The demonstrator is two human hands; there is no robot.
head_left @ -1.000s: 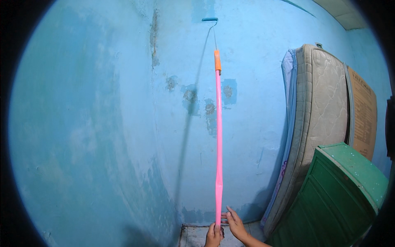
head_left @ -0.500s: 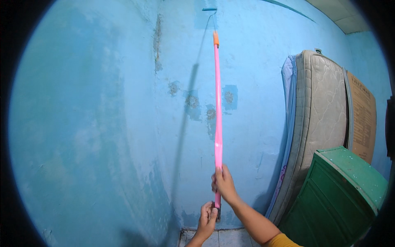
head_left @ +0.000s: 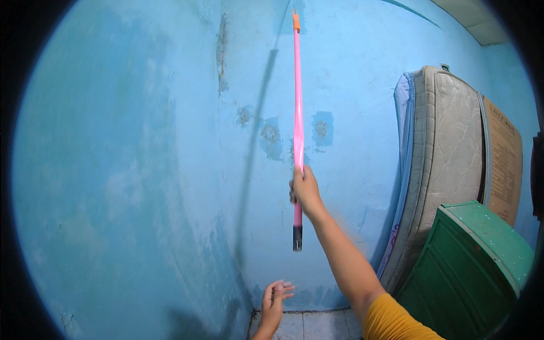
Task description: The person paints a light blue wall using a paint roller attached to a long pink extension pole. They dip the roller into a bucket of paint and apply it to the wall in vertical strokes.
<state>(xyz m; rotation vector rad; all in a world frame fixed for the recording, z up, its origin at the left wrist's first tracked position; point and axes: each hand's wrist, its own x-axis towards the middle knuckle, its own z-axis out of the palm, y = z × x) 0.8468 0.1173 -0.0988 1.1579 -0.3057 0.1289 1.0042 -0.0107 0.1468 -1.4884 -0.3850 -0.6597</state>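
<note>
"Pink pole [head_left: 298, 85], upright before the blue wall [head_left: 351, 164]: how's it held?"
"Right hand [head_left: 307, 191] clamped above its dark lower end [head_left: 297, 238], presumably for upward reach; left hand [head_left: 273, 299] apart, unclenched below, holding nothing."

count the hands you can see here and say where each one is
2: the right hand grips the pink pole above its black end; the left hand is below that end, off the pole.
</note>
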